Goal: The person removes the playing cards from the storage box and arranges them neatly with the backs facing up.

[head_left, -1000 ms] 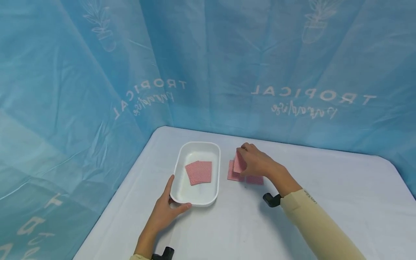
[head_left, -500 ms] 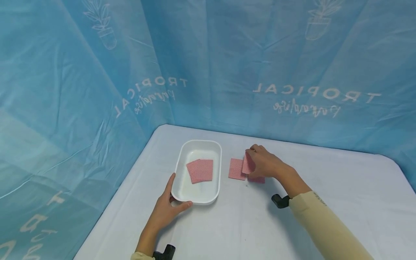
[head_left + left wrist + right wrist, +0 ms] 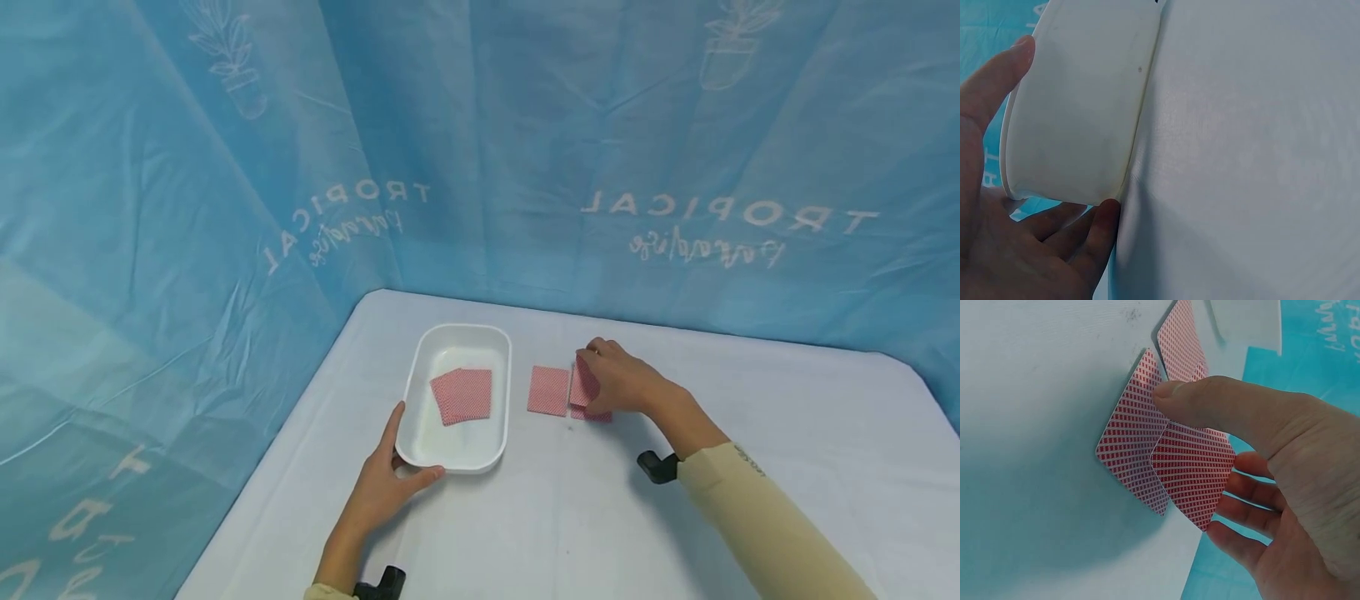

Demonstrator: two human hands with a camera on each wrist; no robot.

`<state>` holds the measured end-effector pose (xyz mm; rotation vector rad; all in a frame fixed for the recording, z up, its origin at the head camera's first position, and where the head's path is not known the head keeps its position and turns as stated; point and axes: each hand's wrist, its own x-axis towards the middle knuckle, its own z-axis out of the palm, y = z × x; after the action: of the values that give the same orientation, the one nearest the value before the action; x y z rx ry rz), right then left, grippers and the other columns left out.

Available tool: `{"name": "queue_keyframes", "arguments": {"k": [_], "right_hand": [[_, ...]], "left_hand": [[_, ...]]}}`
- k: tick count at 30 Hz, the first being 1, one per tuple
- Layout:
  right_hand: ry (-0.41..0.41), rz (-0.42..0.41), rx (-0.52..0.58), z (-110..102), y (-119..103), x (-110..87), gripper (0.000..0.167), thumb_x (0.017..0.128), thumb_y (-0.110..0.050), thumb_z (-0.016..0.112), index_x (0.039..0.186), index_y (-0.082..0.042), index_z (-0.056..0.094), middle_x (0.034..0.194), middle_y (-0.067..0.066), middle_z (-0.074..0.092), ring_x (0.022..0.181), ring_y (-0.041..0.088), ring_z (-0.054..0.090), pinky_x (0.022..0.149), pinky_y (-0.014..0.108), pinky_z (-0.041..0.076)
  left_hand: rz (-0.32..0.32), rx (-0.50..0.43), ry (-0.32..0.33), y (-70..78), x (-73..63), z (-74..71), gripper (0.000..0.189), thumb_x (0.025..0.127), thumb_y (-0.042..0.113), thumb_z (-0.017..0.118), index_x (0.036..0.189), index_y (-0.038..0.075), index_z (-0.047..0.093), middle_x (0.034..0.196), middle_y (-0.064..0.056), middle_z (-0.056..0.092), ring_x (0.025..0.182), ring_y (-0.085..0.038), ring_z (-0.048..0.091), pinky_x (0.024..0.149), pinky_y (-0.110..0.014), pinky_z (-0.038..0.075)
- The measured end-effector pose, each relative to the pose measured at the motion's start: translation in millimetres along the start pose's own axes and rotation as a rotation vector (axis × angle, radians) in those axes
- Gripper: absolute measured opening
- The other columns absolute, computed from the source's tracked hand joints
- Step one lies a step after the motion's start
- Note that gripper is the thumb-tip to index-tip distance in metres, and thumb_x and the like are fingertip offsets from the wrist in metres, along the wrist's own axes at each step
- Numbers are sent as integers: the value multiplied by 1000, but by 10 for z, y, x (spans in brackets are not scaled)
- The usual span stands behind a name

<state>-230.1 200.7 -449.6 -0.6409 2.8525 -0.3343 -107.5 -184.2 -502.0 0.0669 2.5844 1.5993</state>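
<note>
My left hand [image 3: 379, 492] holds the near left corner of a white tray [image 3: 452, 465], its thumb at the near side and its fingers along the left side. Inside the tray lie overlapping playing cards [image 3: 472, 394], red-patterned backs up. With thumb and fingertips my right hand [image 3: 628, 380] grips the edges of a playing card [image 3: 1192, 472]. That card is tilted over another face-down card [image 3: 1130, 428] on the table and partly covers it. Just left of these, a further face-down card [image 3: 548, 391] lies flat between them and the tray.
A white cloth covers the table [image 3: 517, 542]. Blue printed curtains [image 3: 525, 150] hang along its back and left edges. Black wrist mounts [image 3: 658, 467] sit below both hands.
My right hand has moved right with its card, from over the left table card to over the right one. The left card is now uncovered. My left hand stays at the tray.
</note>
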Motion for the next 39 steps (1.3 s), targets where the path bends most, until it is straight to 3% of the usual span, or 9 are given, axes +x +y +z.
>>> {"name": "queue_keyframes", "arguments": {"k": [8,15,19,26,34,39], "right_hand": [[-7,1,-21,0,46,-72,89,66,-31,87,139,-1,46,131,12,44,121,29,39,91,46,49],[-7,-3,25,-26,93,-127,88,65,-29,88,138,0,47,130,13,45,119,29,41,89,46,50],[-23,2,26,7,135,-157,88,66,-31,88,139,-2,47,132,13,44,119,30,41,88,46,51],[-38,9,38,6,199,-206,87,66,-27,88,138,-1,48,131,13,44,118,30,41,85,46,52],[-38,6,26,-13,319,-326,86,66,-26,87,138,1,47,130,15,45,116,31,41,85,47,52],[-34,-5,17,-11,378,-347,85,67,-25,86,138,1,47,129,14,45,115,30,42,83,46,52]], "left_hand": [[-19,12,3,9,-13,5,112,71,46,84,154,34,10,143,-12,42,118,-25,55,98,-51,41],[-7,-2,9,18,7,14,112,69,49,84,153,38,10,144,-9,42,118,-24,54,99,-51,40],[-10,-2,5,46,-13,12,112,71,44,84,154,33,11,144,-12,41,118,-26,54,99,-52,40],[-14,-15,4,259,-75,-16,110,74,31,85,156,22,11,144,-20,41,118,-33,54,99,-54,39],[-5,-3,1,20,-17,24,112,70,46,84,154,35,11,145,-10,41,114,-22,57,97,-48,42],[-2,2,15,-9,5,20,113,68,48,84,154,37,11,144,-8,42,114,-21,57,97,-49,42]]}}
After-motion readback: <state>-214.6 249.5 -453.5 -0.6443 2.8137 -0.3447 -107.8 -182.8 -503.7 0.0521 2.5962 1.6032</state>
